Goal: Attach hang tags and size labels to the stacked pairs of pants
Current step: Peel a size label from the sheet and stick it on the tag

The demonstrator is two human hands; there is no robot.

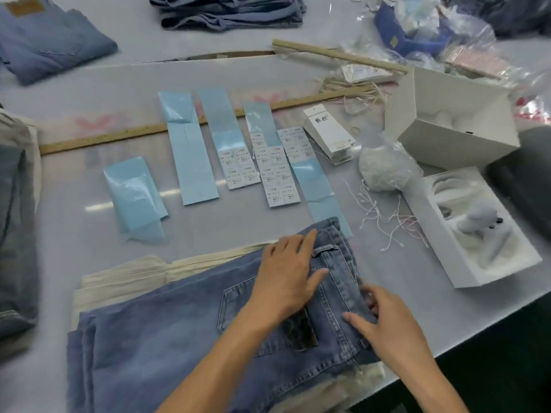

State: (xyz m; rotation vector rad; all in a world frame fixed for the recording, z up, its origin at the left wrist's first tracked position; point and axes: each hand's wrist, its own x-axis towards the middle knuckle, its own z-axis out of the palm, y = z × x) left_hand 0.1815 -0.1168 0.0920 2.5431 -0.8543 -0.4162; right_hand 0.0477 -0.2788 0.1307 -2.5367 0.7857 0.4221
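Blue jeans (167, 332) lie folded at the table's front, on top of cream pants (125, 278). My left hand (286, 275) rests flat on the waistband area, fingers straight. My right hand (384, 320) pinches the waistband edge (357, 296) at the right side of the jeans. A dark leather patch (301, 329) shows below my left wrist. Blue backing strips carrying white size labels (277, 174) lie in the middle of the table. A stack of white hang tags (329, 132) sits to their right. Loose white tag strings (384, 216) lie right of the jeans.
Folded jeans stacks stand at far left (50, 37), far centre (229, 10) and the left edge (15, 234). An open white box (456, 120) and its tray (480, 228) sit at right, with plastic bags (447, 34) behind. A wooden ruler (119, 135) crosses the table.
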